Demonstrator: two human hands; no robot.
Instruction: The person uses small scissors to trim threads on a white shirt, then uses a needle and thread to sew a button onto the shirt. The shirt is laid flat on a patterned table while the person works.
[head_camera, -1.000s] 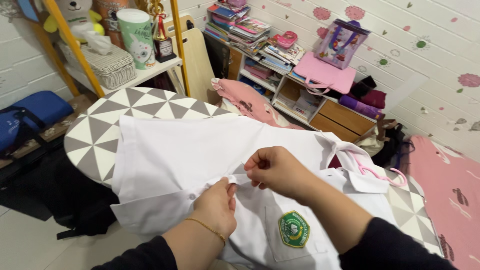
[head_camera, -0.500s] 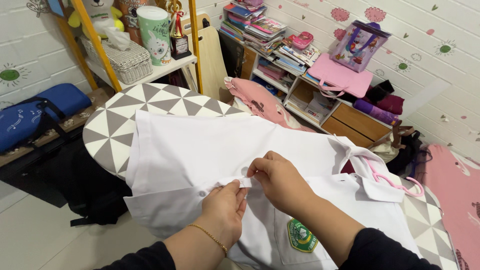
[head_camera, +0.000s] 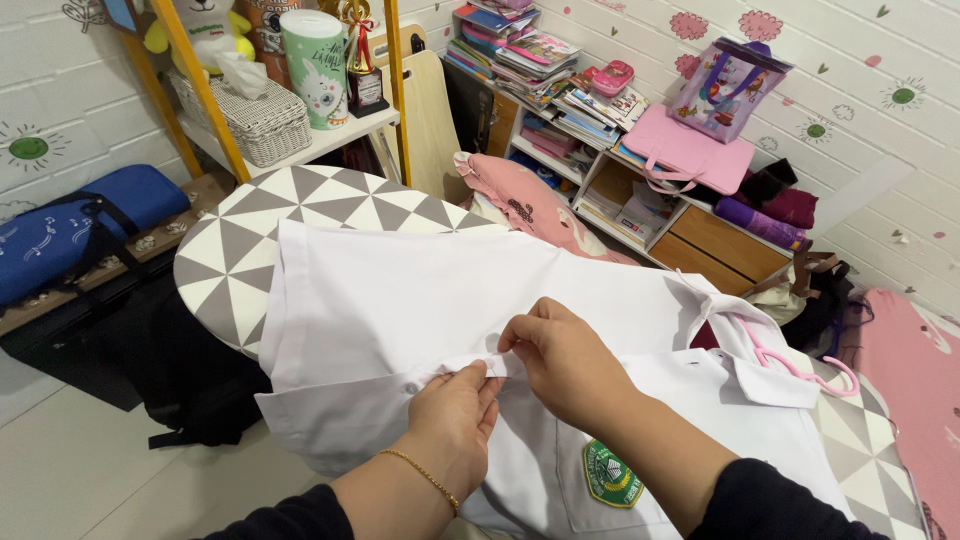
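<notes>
The left hand (head_camera: 452, 420) has closed up beside the right hand (head_camera: 560, 358) along the white shirt (head_camera: 400, 290) front edge

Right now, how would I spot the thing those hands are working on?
Find the board with grey and white triangles. Spread over it lies a white shirt, both hands pinching its front edge. A green round badge on its chest pocket marks it out from the pink cloth behind.

Ironing board (head_camera: 250, 240) with a grey and white triangle cover, rounded end off to the left. White shirt (head_camera: 400, 290) spread flat over most of it, hem side hanging off the near edge. Pink hanger (head_camera: 790, 365) in the collar, right end.
</notes>
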